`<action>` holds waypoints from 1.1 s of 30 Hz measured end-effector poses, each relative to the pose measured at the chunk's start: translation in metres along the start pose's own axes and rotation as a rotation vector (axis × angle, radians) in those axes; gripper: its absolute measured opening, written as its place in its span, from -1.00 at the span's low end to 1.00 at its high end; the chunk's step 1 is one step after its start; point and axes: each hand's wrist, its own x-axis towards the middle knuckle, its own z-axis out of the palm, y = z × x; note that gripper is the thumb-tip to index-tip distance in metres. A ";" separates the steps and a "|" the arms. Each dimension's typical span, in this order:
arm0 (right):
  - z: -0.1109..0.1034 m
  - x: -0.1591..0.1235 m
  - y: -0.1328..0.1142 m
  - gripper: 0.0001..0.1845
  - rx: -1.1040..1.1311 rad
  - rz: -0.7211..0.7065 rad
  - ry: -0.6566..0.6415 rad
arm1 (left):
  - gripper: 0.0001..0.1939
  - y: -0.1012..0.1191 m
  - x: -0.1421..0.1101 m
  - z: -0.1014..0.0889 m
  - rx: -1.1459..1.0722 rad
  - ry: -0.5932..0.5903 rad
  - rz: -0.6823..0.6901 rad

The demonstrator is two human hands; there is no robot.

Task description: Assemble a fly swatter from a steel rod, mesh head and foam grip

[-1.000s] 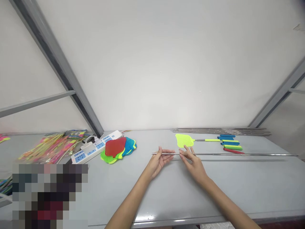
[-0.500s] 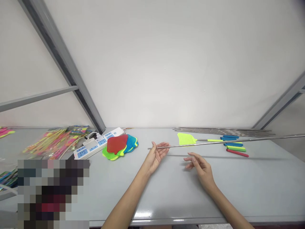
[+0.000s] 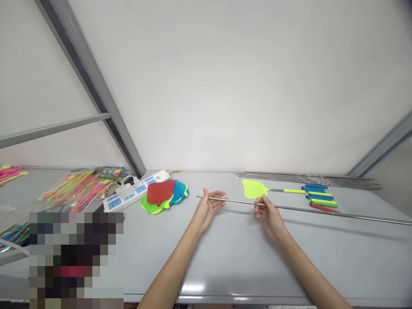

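A long, thin metal rod point(image 3: 354, 216) lies across both hands above the table, running out of view on the right. My left hand point(image 3: 205, 211) keeps its thin end under the thumb, the other fingers stretched out palm up. My right hand point(image 3: 271, 218) pinches the rod farther along, between thumb and fingers. Just behind that hand is a fly swatter with a yellow-green mesh head point(image 3: 254, 189) and a yellow-green grip point(image 3: 294, 191). Loose swatter heads in red point(image 3: 160, 192), blue and green are piled left of my left hand.
Several metal rods point(image 3: 309, 178) lie along the wall. Blue, green and red tube grips point(image 3: 322, 197) sit at right, behind the held rod. A white power strip point(image 3: 135, 191) and bagged colourful goods point(image 3: 80, 189) are on the left. A metal frame post point(image 3: 93, 86) slants up there.
My right hand has moved up and taken hold of the rod. The rod's far right part has swung down and nearer. My left hand still holds the thin end.
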 end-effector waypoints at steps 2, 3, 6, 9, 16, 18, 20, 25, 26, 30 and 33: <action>0.009 0.001 0.004 -0.68 -0.009 0.026 -0.034 | -0.49 -0.002 -0.001 0.002 0.015 -0.028 -0.006; 0.013 0.001 0.006 -0.67 -0.014 0.038 -0.051 | -0.49 -0.003 -0.002 0.003 0.021 -0.041 -0.012; 0.021 0.004 0.011 -0.64 -0.004 0.059 -0.094 | -0.51 -0.005 -0.003 0.004 0.031 -0.056 -0.027; 0.026 0.009 0.013 -0.62 -0.005 0.061 -0.124 | -0.53 -0.004 -0.003 0.002 0.031 -0.046 -0.012; 0.038 0.020 0.024 -0.56 -0.123 0.123 -0.160 | -0.48 -0.006 0.001 -0.002 0.187 -0.033 0.011; 0.041 0.022 0.029 -0.52 -0.125 0.147 -0.185 | -0.49 -0.006 0.002 -0.003 0.217 -0.016 0.011; 0.040 0.023 0.034 -0.51 -0.126 0.163 -0.213 | -0.51 -0.007 0.003 -0.004 0.221 -0.011 0.011; 0.033 0.025 0.043 -0.49 -0.152 0.160 -0.272 | -0.51 -0.011 0.002 -0.002 0.262 -0.040 -0.011; 0.032 0.025 0.044 -0.49 -0.168 0.149 -0.285 | -0.51 -0.013 0.002 -0.001 0.277 -0.050 -0.018; 0.029 0.024 0.049 -0.46 -0.263 0.089 -0.341 | -0.51 -0.023 0.001 0.004 0.335 -0.092 -0.026; 0.029 0.022 0.049 -0.45 -0.256 0.104 -0.369 | -0.50 -0.025 0.001 0.007 0.373 -0.103 -0.023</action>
